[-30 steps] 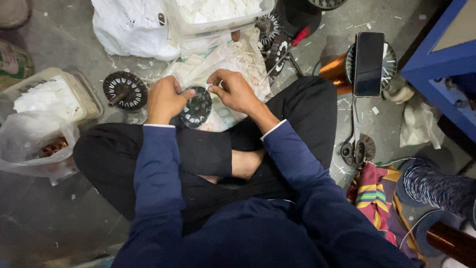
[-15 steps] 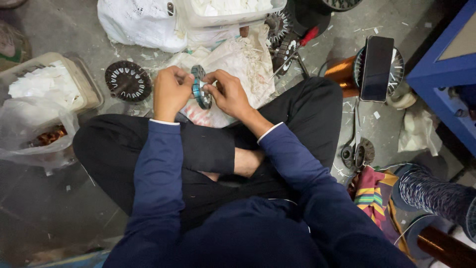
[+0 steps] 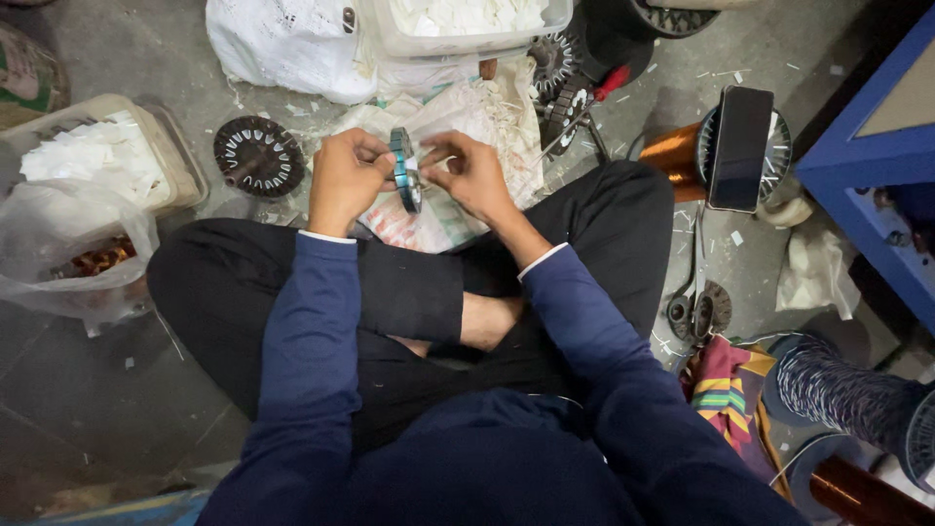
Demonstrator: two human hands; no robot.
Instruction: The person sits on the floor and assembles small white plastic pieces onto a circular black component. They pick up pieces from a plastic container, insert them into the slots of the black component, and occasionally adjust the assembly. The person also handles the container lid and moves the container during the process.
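While sitting cross-legged on the floor, the person is gripping a slotted stator core [image 3: 404, 170] on edge, left hand [image 3: 343, 180] clamped on its rim, right hand [image 3: 474, 175] pinching its other side. It looks stiff, fairly heavy; the rim seems safest. Left of it, another stator core [image 3: 259, 156] is lying flat; right, a copper wire spool [image 3: 677, 151].

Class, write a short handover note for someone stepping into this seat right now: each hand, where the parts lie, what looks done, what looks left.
Left hand: grips the slotted metal ring, held on edge over the lap.
Right hand: fingers pinch at the ring's right face.
Parts: another slotted disc lies flat on the floor to the left; tub of white paper slips further left; copper wire spool and scissors to the right.
Done: cannot tell how many slots are filled.
Left: the floor disc looks untouched.
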